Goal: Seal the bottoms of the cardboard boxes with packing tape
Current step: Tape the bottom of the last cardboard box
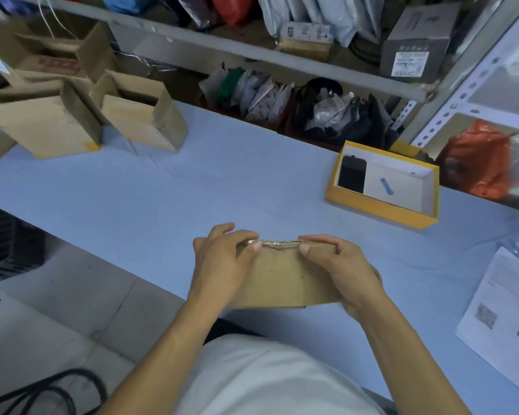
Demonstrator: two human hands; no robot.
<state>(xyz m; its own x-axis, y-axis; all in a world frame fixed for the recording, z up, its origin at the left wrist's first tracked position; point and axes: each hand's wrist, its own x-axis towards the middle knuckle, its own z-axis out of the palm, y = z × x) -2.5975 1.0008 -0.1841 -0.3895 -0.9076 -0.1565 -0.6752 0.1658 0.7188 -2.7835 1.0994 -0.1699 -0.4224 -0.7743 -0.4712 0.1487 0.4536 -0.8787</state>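
Observation:
A small brown cardboard box (282, 280) stands on the blue table (162, 199) close to the near edge. My left hand (219, 262) grips its left end and my right hand (339, 268) grips its right end. Both thumbs press along the top edge, where a thin shiny strip of clear tape (277, 243) runs between them. The far side of the box is hidden. No tape roll is in sight.
Several open cardboard boxes (138, 115) stand at the table's far left. A yellow tray box (384, 187) with a black item sits at right. Printed sheets (504, 319) lie at the near right. Metal shelving (282, 52) with bagged goods runs behind the table.

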